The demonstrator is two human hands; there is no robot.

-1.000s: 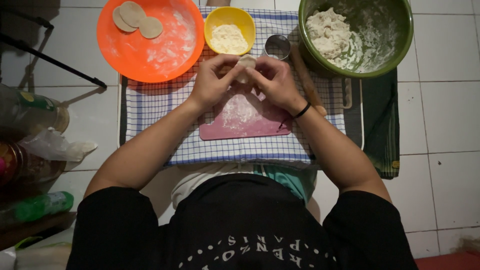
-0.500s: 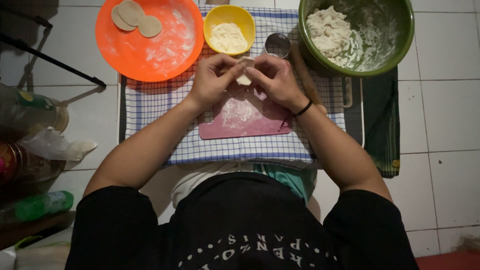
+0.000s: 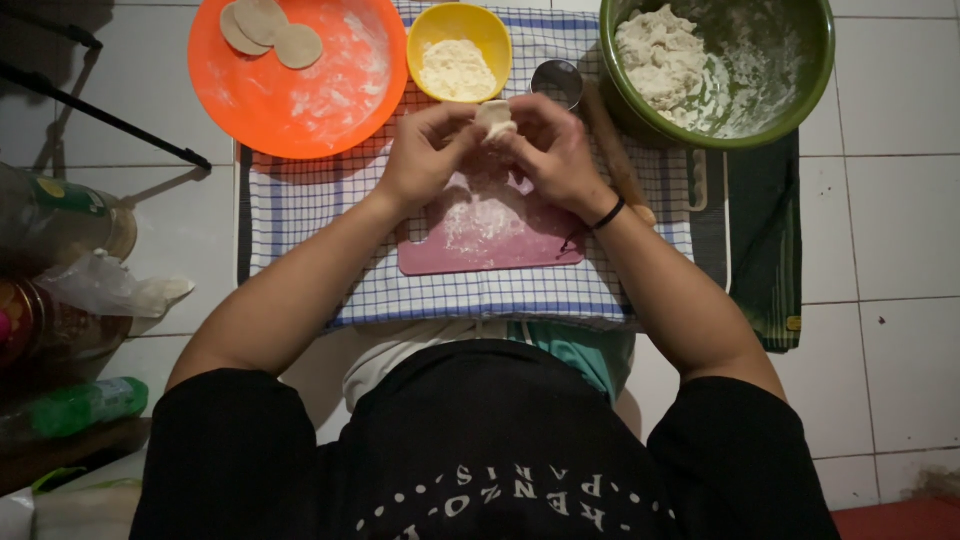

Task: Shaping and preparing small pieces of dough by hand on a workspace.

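Note:
My left hand (image 3: 428,148) and my right hand (image 3: 550,150) meet above a pink floured board (image 3: 485,240) and pinch a small pale piece of dough (image 3: 495,118) between their fingertips. The board lies on a blue-checked cloth (image 3: 300,205). Just beyond the hands stands a yellow bowl (image 3: 458,40) of white filling. A black band circles my right wrist.
An orange plate (image 3: 330,90) dusted with flour holds three round dough discs (image 3: 268,28) at the far left. A green bowl (image 3: 790,100) with a dough lump (image 3: 655,55) sits far right. A round metal cutter (image 3: 557,82) and wooden rolling pin (image 3: 615,155) lie near it. Bottles and bags (image 3: 70,290) crowd the left.
Both hands stay together over the board, working the dough piece between the fingertips; it has shifted a little and looks more folded.

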